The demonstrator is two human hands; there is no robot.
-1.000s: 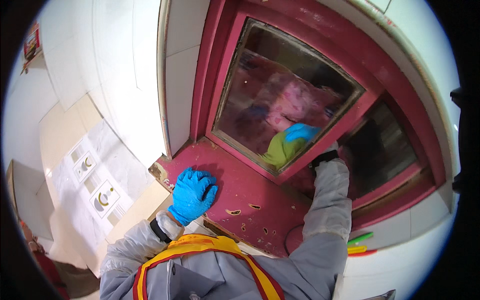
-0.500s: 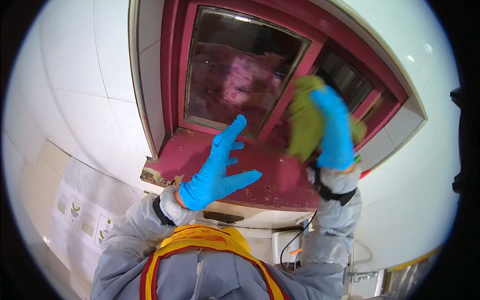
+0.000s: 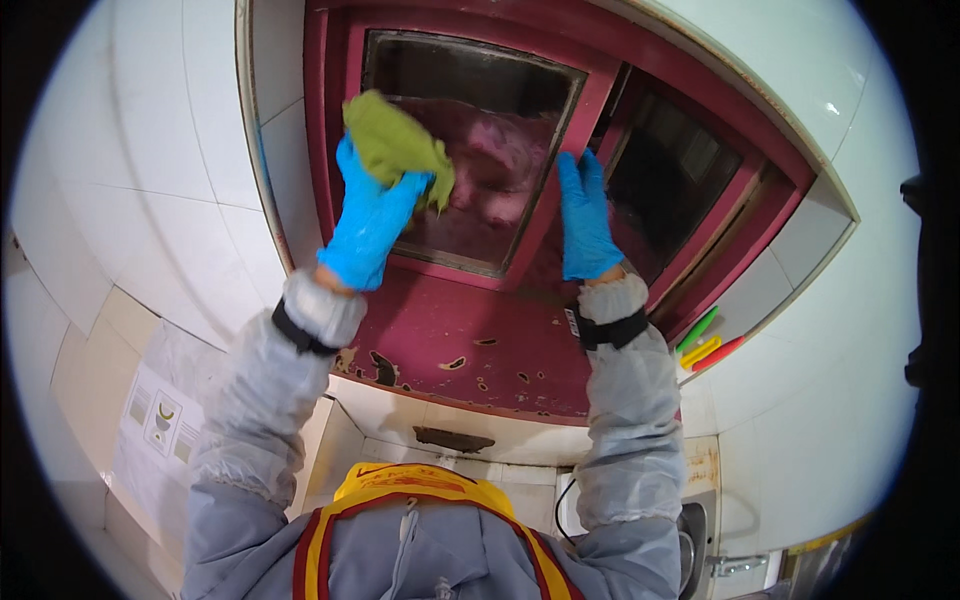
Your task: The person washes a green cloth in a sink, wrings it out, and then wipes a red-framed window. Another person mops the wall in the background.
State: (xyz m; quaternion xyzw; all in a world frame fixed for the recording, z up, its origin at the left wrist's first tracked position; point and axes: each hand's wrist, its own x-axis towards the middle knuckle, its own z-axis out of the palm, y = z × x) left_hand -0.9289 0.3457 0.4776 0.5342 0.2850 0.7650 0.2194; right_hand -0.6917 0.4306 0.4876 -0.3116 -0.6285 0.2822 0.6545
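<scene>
A green cloth [image 3: 398, 145] is bunched in my left hand [image 3: 368, 215], which wears a blue glove. It lies over the left part of a glass pane [image 3: 480, 235] set in a dark pink window frame [image 3: 555, 215]. My right hand [image 3: 588, 220], also gloved in blue, is at the upright frame bar right of that pane. Its fingers are stretched upward with no cloth in them; whether they press on the bar is hard to tell. A second pane [image 3: 665, 180] stands to the right of this hand.
Below the window runs a pink sill [image 3: 450, 350] with chipped paint. Green, yellow and red handles [image 3: 706, 352] sit at its right end. White tiled walls [image 3: 160, 240] flank the recess. A metal sink [image 3: 695, 535] shows at lower right, and a printed sheet [image 3: 160, 420] at lower left.
The green cloth has passed from my right hand to my left. My left hand has risen to the left pane; my right hand has moved left to the frame bar.
</scene>
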